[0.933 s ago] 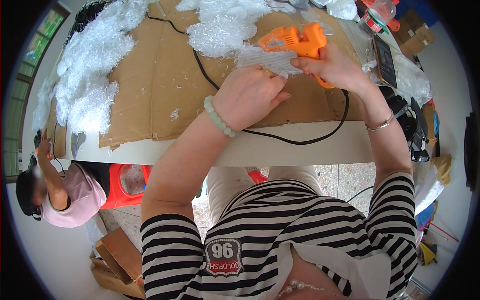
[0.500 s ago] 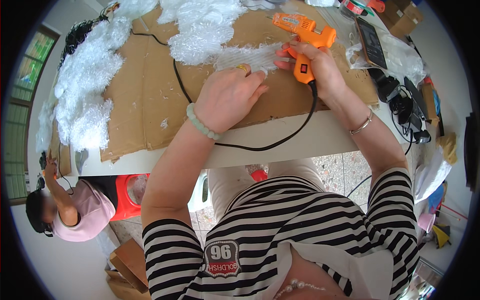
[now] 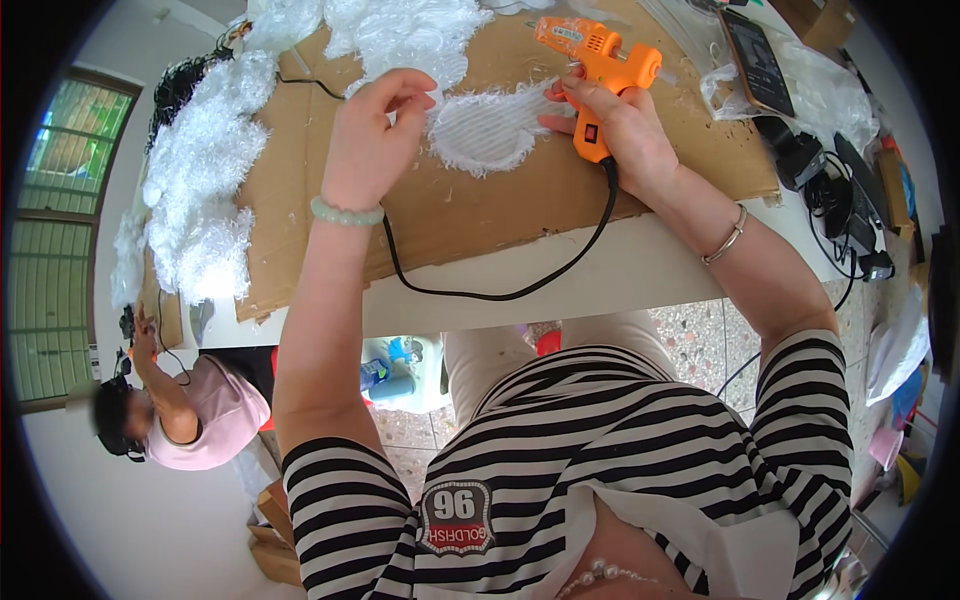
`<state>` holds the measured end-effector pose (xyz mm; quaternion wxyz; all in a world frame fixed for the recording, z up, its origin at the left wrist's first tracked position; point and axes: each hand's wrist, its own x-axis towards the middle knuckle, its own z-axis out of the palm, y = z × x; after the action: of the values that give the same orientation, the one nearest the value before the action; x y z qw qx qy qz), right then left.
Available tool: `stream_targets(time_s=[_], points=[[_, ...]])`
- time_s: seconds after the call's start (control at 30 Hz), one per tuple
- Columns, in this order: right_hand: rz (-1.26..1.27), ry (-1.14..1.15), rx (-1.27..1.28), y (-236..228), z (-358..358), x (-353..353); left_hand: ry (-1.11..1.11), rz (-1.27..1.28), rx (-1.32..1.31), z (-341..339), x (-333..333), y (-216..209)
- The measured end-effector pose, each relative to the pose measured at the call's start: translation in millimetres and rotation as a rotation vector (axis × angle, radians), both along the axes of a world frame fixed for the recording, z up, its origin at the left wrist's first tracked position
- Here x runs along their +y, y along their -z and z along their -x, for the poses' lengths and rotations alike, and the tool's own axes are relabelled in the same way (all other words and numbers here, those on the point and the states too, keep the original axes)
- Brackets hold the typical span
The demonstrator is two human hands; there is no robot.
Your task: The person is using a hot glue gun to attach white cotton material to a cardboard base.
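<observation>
My right hand (image 3: 632,140) is wrapped round the handle of an orange hot glue gun (image 3: 598,62), whose nozzle points to the upper left. Its black cord (image 3: 480,294) loops down along the table edge and up behind my left wrist. Beside the fingertips of that hand lies a flat, ribbed white piece with fuzzy edges (image 3: 485,132); whether they touch it I cannot tell. My left hand (image 3: 375,130) is raised left of this piece, fingers half curled and apart from the thumb, nothing visible in them. Just beyond it is a heap of shiny white fringe (image 3: 405,40).
Brown cardboard (image 3: 300,190) covers much of the white table (image 3: 640,250). More white fringe (image 3: 195,190) is piled at left. At right lie a phone (image 3: 755,62), clear plastic bags (image 3: 825,90) and black cables (image 3: 830,195). Another person in pink (image 3: 215,410) sits at far left.
My left hand has lifted off the fuzzy white piece and moved left, uncovering its rounded end. The glue gun stays in my right hand. The whole view has shifted slightly.
</observation>
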<state>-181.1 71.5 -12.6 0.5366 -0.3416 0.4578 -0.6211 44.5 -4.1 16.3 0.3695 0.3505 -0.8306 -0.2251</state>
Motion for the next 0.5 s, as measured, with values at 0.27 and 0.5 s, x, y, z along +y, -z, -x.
stream_targets(time_s=[0.27, 0.5], points=[[0.111, -0.016, -0.008, 2, 5, 5, -0.152, -0.113, -0.281, 19, -38, 7], [0.102, 0.036, 0.02, 3, 11, 3, -0.078, -0.195, -0.331, 36, -40, 7]])
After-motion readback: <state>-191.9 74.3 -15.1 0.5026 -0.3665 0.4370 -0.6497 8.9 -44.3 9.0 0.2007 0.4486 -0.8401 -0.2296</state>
